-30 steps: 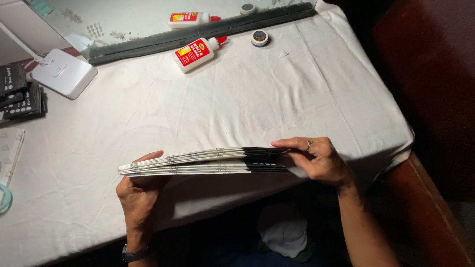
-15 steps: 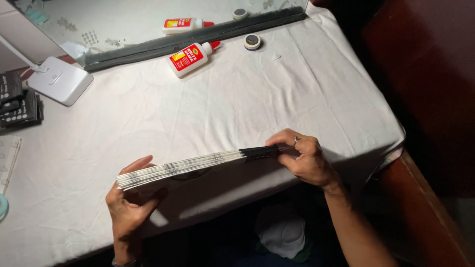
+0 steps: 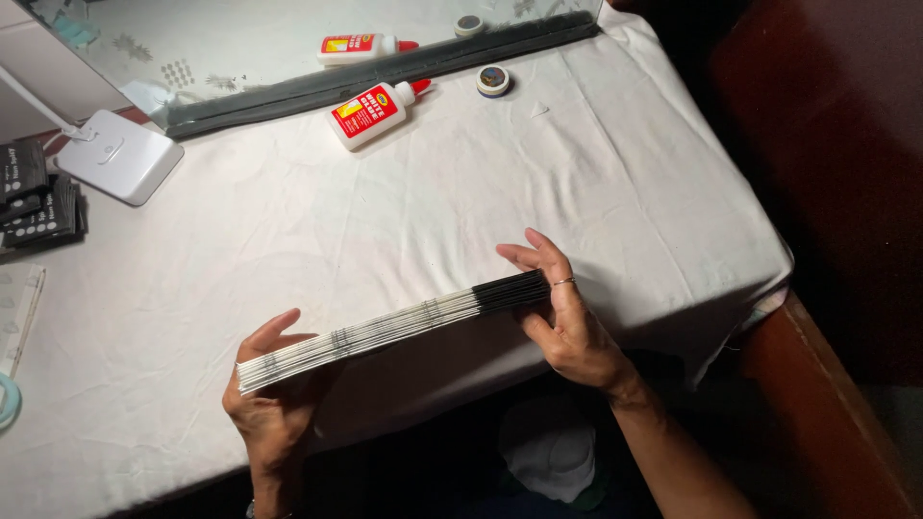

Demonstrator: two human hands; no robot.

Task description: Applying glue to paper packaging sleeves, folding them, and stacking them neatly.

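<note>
A dim room frames a table covered with a creased white cloth, lit from above; its right edge drops into shadow beside a dark reddish-brown wooden surface. At the far edge a mirror leans behind a long dark grey strip.

A white glue bottle with a red label and red cap lies on its side near the strip, and its reflection shows in the mirror. Just right of it sits a small round tin with a dark lid. At far left stands a white lamp base, and beside it lie black packets with white dots. A pale sheet lies at the left edge.

Near the table's front edge, a stack of sheets, white along most of its edge and black at the right end, is held level above the cloth. The left hand cups the stack's left end from below, thumb raised beside it. The right hand, with a ring, presses the black end, fingers held together and straight against it, thumb below.
</note>
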